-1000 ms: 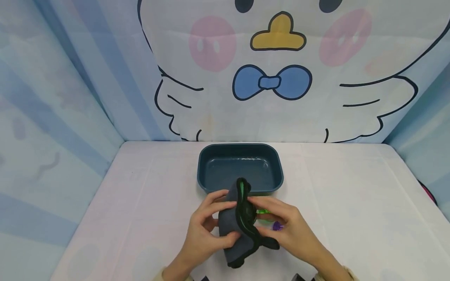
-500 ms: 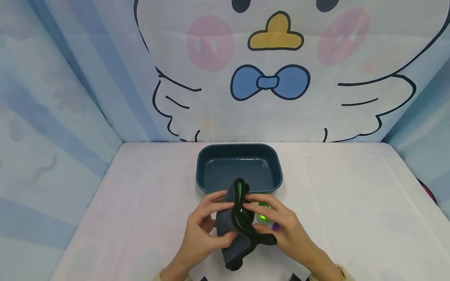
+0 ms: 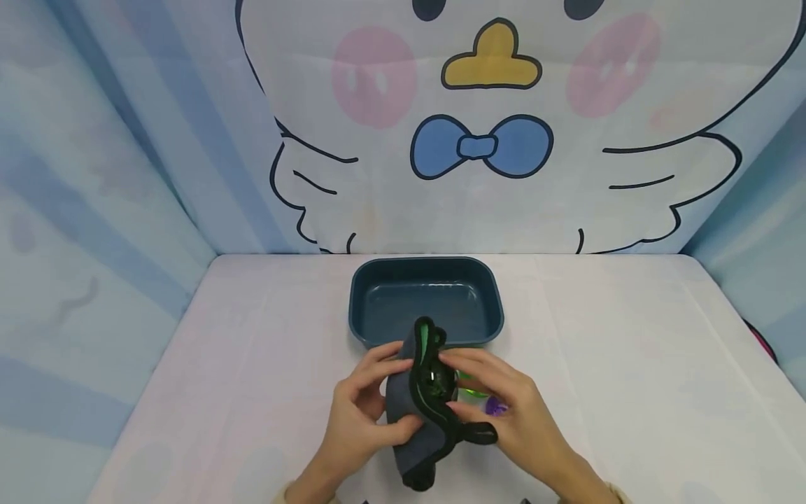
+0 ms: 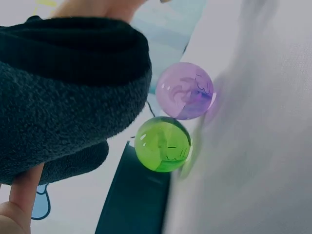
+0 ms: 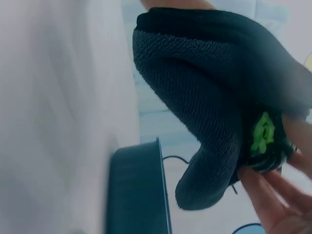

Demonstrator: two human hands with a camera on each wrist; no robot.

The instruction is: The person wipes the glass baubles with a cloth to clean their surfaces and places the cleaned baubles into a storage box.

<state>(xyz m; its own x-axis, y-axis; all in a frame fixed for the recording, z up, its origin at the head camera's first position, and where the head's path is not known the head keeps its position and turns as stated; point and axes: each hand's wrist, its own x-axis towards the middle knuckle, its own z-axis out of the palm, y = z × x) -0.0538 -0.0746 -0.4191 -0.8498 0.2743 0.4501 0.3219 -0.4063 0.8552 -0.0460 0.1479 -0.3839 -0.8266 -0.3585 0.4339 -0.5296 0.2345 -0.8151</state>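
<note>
Both hands hold a dark grey, towel-textured cloth piece (image 3: 403, 399) with a folded, glossy black-green edge, over the table in front of the basin. My left hand (image 3: 360, 413) grips its grey side, thumb near and fingers far. At its right side, my right hand (image 3: 516, 406) has fingers and thumb around a glossy dark round piece (image 3: 439, 379) set against the cloth. That piece shows a bright green figure (image 5: 263, 132) in the right wrist view. Beyond the cloth lie a clear green ball (image 4: 163, 144) and a clear purple ball (image 4: 185, 91), partly behind my right hand in the head view.
A dark teal rectangular basin (image 3: 491, 301) stands at the back middle of the white-covered table (image 3: 630, 350), close to the cartoon-printed backdrop (image 3: 504, 210). Printed curtains (image 3: 94, 210) border the left and right sides.
The cloth piece has shifted slightly left in the head view. My right fingers have moved off the glossy round piece's front, which shows more now; they cover more of the green ball than half a second ago.
</note>
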